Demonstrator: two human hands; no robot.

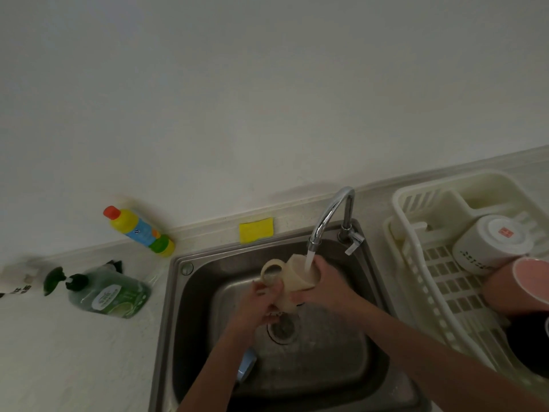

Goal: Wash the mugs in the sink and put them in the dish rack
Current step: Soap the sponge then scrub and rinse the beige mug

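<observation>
I hold a cream mug (292, 278) tilted over the steel sink (368, 346), under water running from the chrome tap (329, 215). My left hand (257, 304) grips the mug's lower part near its handle. My right hand (322, 282) wraps the mug's body near the rim, where the stream lands. A light blue mug (246, 365) lies in the sink, partly hidden behind my left forearm. The white dish rack (416, 257) stands on the right and holds an upturned white mug (490, 243), a pink mug (517, 285) and a dark mug (528, 343).
A yellow sponge (256, 229) lies behind the sink by the wall. On the counter to the left lie a green dish soap bottle (110, 294), a yellow bottle with a red cap (138, 230) and a white bottle (16, 278) at the frame's edge.
</observation>
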